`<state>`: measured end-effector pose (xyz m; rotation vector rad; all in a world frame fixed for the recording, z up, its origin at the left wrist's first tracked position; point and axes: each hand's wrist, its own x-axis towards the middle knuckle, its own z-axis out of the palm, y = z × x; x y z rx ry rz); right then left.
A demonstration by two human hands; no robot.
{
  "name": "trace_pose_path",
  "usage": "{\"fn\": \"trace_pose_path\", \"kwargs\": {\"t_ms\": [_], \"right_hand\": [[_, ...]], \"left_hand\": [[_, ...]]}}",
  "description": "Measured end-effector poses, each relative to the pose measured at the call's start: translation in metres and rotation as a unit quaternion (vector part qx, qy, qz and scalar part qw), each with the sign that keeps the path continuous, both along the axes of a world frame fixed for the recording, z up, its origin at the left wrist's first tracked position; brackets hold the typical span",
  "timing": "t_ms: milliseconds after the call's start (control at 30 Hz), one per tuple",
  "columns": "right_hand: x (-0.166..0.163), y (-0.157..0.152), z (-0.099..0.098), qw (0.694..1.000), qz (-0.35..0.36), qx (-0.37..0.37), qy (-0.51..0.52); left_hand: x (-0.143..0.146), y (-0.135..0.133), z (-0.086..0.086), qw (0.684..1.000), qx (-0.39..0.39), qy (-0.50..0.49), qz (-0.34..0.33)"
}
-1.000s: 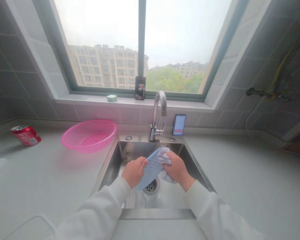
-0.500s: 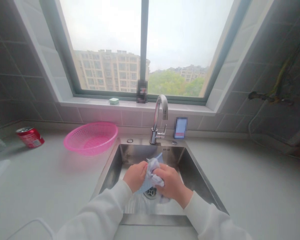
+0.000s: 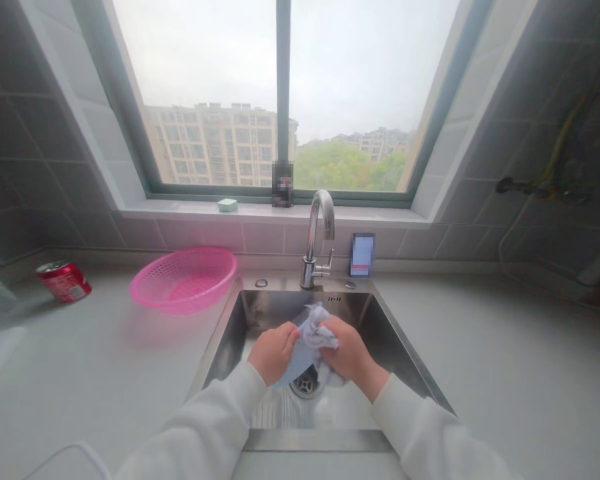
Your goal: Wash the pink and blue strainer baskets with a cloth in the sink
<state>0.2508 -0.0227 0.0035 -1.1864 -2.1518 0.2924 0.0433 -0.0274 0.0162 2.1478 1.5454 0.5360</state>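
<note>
Both hands are over the steel sink (image 3: 380, 333), just above the drain (image 3: 306, 385). My left hand (image 3: 271, 353) is closed on the edge of a light blue perforated flat piece (image 3: 293, 365). My right hand (image 3: 347, 355) is closed round a bunched pale cloth (image 3: 316, 327), pressed against that blue piece. Most of the blue piece is hidden by the cloth and my fingers. The chrome tap (image 3: 318, 233) stands behind the hands; no water stream shows.
A pink plastic colander (image 3: 184, 278) sits on the counter left of the sink. A red drink can (image 3: 64, 281) lies further left. A small blurred card (image 3: 363, 255) leans by the tap. On the window sill rest a green soap bar (image 3: 227, 205) and a dark object (image 3: 282, 184).
The blue piece, clearly exposed a second ago, is now mostly covered by the cloth. My right hand has drawn the cloth down along it and the hands have closed together.
</note>
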Motion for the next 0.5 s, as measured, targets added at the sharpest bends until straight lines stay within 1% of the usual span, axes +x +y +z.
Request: {"fn": "trace_pose_path", "kwargs": {"t_ms": [67,100,133,233,267,300,333,433,467,500], "right_hand": [[0.005,0.005,0.001,0.997,-0.070,-0.002,0.010],[0.006,0.005,0.001,0.997,-0.081,0.002,0.006],[0.004,0.004,0.002,0.998,-0.070,0.007,-0.001],[-0.004,-0.006,0.001,0.999,0.040,0.016,-0.033],[-0.005,-0.007,0.001,0.997,0.063,0.011,-0.037],[-0.005,-0.006,0.001,0.997,0.063,0.005,-0.032],[-0.003,-0.003,0.001,0.999,0.041,-0.004,-0.022],[0.007,0.007,0.004,0.998,-0.067,-0.011,0.010],[0.008,0.007,0.005,0.997,-0.081,-0.002,0.011],[0.007,0.004,0.006,0.997,-0.076,0.009,0.007]], "left_hand": [[0.000,0.000,0.001,1.000,-0.005,-0.007,0.002],[0.000,0.000,0.001,1.000,-0.007,-0.011,0.006],[0.001,0.000,0.001,1.000,-0.007,-0.014,0.009],[0.002,0.001,-0.001,1.000,-0.003,-0.009,0.014],[0.002,0.001,-0.001,1.000,-0.001,-0.008,0.013],[0.002,0.002,-0.001,1.000,0.000,-0.008,0.012],[0.001,0.002,-0.001,1.000,0.001,-0.009,0.011],[0.001,0.001,-0.001,1.000,-0.002,-0.027,0.006],[0.001,0.001,-0.001,0.999,-0.002,-0.035,0.006],[0.001,0.000,-0.002,0.999,0.000,-0.042,0.007]]}}
